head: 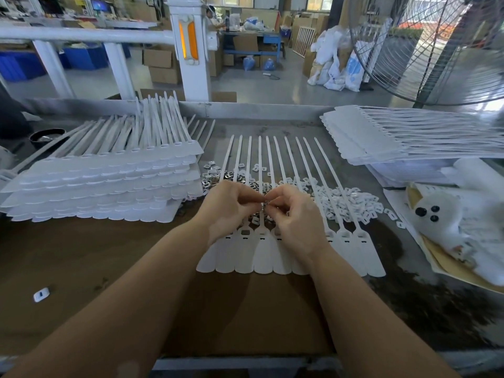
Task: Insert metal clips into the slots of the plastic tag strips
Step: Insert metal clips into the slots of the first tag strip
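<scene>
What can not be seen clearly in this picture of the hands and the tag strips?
- Head view: what the left hand and right hand pinch between them is too small to tell.
- The slots under the right hand on the flat tag strip sheet are hidden.
- The contents of the black bowl are blurred.

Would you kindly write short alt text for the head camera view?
Two hands, left hand and right hand, meet fingertip to fingertip, pinching a small metal clip above a flat tag strip sheet on a brown workbench. Loose clips lie behind; stacked sheets sit left.
</scene>
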Motion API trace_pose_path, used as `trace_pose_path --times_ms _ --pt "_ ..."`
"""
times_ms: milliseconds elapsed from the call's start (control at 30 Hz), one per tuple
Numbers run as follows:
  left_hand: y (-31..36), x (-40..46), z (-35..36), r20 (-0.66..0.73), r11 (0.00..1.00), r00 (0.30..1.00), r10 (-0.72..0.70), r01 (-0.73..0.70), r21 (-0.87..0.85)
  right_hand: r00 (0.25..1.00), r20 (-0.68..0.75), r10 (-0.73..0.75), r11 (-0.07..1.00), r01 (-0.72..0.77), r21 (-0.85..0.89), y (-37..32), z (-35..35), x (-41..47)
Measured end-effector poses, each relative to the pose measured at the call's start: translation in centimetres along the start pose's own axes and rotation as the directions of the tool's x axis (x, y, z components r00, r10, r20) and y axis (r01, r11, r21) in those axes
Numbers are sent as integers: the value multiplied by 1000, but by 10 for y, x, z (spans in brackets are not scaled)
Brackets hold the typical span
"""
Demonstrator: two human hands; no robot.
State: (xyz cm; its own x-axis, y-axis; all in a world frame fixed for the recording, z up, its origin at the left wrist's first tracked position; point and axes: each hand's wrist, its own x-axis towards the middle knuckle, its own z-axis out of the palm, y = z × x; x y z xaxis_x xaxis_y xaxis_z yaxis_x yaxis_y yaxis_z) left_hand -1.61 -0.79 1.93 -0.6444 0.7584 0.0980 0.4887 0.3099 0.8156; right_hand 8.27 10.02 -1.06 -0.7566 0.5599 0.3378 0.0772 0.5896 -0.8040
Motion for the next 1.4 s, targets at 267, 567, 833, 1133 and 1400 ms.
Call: trace_pose_path --times_ms 267,567,833,1133,1400 --pt "3 0 5 25 996 999 25 -27 89 999 -38 23 997 -21 75 0 0 1" --pt "-5 -4 0 3 999 1000 14 -14 -41 994 59 93 993 -97 71 -6 -12 7" --pt "-7 -1 14 -58 989 998 -6 -2 -146 986 165 26 997 -37 65 -3 -26 4" --pt "-2 -1 11 -9 997 1000 -6 5 -74 998 67 -9 998 5 56 0 -21 -2" --pt "1 0 2 69 984 987 -142 149 -102 998 59 5 996 -10 89 0 -19 -4"
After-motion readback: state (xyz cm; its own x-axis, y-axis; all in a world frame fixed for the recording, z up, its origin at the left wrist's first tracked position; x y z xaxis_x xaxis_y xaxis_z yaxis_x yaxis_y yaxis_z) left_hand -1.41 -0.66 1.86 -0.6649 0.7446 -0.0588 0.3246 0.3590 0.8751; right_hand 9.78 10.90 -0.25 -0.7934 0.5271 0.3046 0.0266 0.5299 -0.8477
